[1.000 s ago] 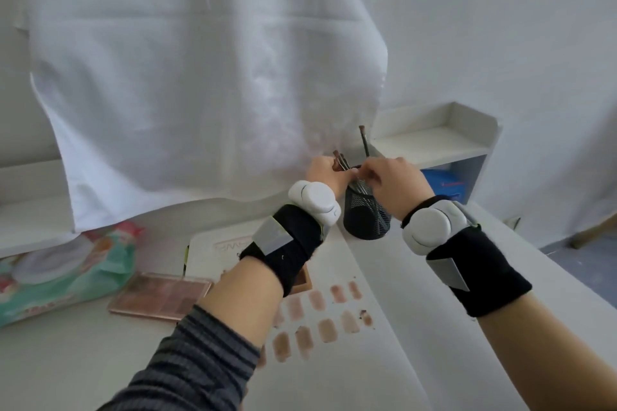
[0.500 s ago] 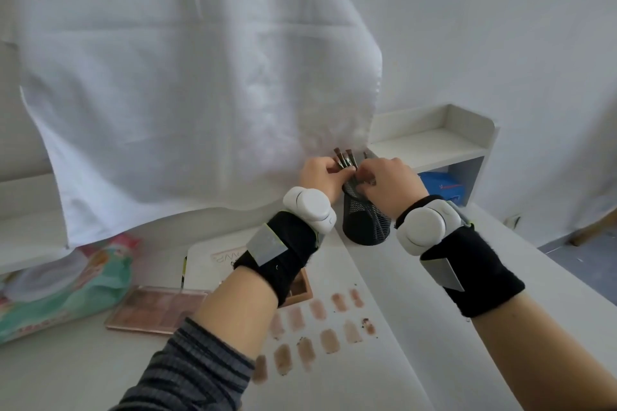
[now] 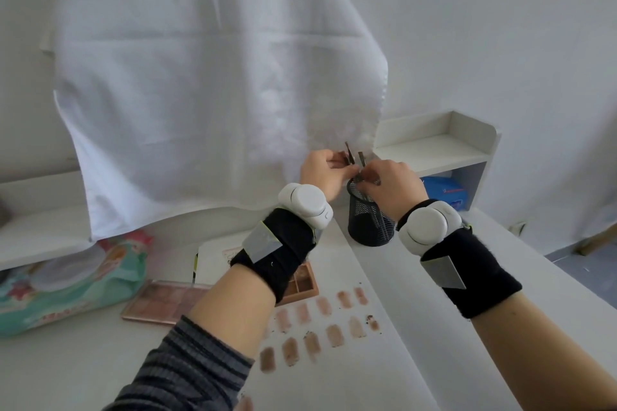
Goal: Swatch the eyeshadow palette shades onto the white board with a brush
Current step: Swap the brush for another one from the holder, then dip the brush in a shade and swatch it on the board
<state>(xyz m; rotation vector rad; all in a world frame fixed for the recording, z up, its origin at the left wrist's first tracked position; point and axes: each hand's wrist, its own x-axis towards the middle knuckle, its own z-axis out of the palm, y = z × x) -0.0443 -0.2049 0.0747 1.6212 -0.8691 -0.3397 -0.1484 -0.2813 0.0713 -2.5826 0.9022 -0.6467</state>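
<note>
A black mesh cup (image 3: 367,222) stands at the back of the table with thin brushes (image 3: 349,154) sticking out of its top. My left hand (image 3: 321,172) is curled around the brush tips on the cup's left. Over the rim, my right hand (image 3: 392,182) pinches another brush (image 3: 361,158). The white board (image 3: 350,377) lies in front with two rows of brown and pink swatches (image 3: 329,322). The open eyeshadow palette (image 3: 162,302) sits at the board's left, its pan side (image 3: 302,282) partly hidden under my left wrist.
A pack of wet wipes (image 3: 66,287) lies at the far left. A white cloth (image 3: 217,93) hangs over the back. A white shelf (image 3: 434,143) with a blue box (image 3: 445,192) under it stands at the right. The table edge (image 3: 551,274) runs diagonally at right.
The tall brush that stood up above my right hand has gone down lower into the cup. Both hands stayed at the cup's rim, fingers working among the brushes.
</note>
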